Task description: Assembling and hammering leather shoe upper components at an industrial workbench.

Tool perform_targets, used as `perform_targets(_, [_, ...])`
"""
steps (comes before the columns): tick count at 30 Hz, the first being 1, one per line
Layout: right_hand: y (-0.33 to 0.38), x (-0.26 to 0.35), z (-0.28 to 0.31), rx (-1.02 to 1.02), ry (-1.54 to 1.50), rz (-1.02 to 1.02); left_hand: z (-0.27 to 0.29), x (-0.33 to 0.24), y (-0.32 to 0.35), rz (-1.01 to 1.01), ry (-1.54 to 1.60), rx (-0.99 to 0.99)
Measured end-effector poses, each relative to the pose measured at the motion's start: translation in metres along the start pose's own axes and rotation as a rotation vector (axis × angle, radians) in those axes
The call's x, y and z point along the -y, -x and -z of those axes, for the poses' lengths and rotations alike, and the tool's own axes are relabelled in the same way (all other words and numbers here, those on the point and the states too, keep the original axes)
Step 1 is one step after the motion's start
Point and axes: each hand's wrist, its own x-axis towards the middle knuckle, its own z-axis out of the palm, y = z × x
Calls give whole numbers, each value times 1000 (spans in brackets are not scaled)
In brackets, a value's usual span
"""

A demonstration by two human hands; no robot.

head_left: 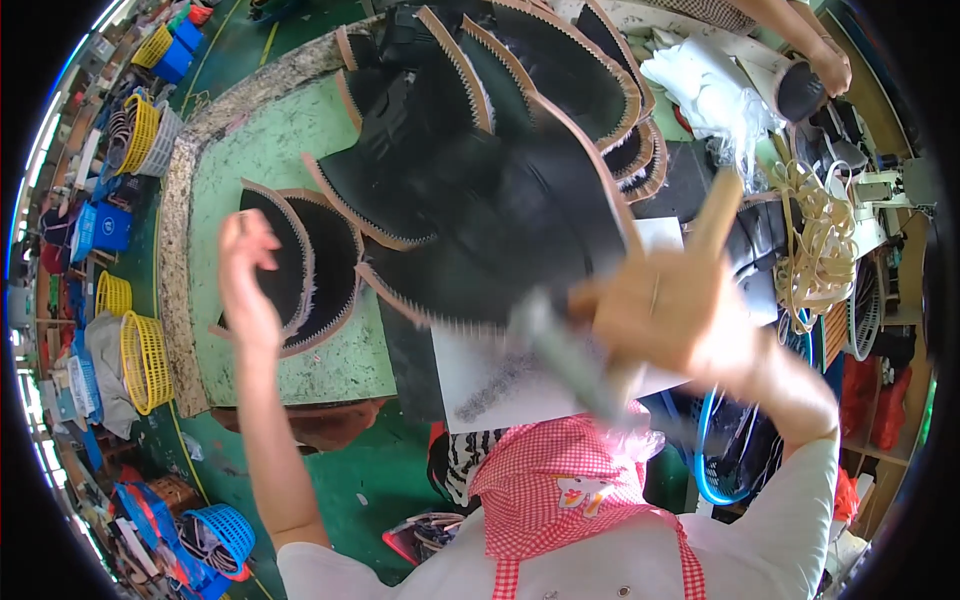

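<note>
My right hand (665, 310) is wrapped round a hammer with a pale wooden handle (716, 215). Its grey metal head (570, 360) is smeared by motion, above a white sheet (500, 385) with a dark scuffed patch. At the left, my left hand (250, 275) has its fingers apart and slightly bent, over or against two curved black pieces (325, 255) with brown, notched edges; whether it touches them I cannot tell. Between my hands lies a heap of larger black pieces (480, 220), like leather, also bordered in brown with saw-toothed edges.
Beneath everything is a green-topped table (335, 375) with a worn, speckled rim. At the far right another person's hand (830, 70) is by a round black piece, near white plastic bags (705, 85). Beige strips (815, 225) hang at right. Yellow baskets (146, 362) line the left.
</note>
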Motion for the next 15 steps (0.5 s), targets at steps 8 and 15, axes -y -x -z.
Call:
perform_targets(8, [44, 96, -19, 307, -634, -491, -142, -84, 64, -271, 31, 350])
perform_targets(15, [58, 28, -14, 256, -605, -747, -157, -72, 74, 269, 448, 323])
